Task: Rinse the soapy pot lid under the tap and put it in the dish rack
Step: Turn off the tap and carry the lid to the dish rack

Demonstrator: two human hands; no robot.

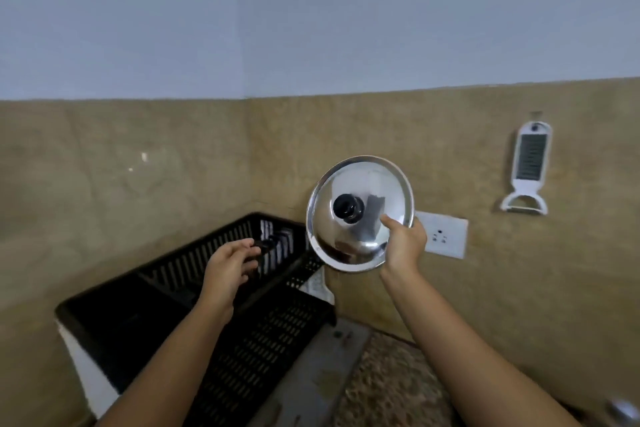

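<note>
The right hand (403, 244) pinches the pot lid's (360, 213) rim, while the left hand's (228, 265) loosely curled fingers (247, 250) hover over the dish rack (242, 333).

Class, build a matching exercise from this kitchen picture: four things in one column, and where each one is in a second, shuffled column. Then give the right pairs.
Things
1. pot lid
2. dish rack
3. grater
4. wall socket

Places
A. hanging on the wall at the far right
B. on the wall just behind the right hand
C. held up in the air by its rim
D. standing in the corner, under the left hand

Pairs: 1-C, 2-D, 3-A, 4-B
</note>
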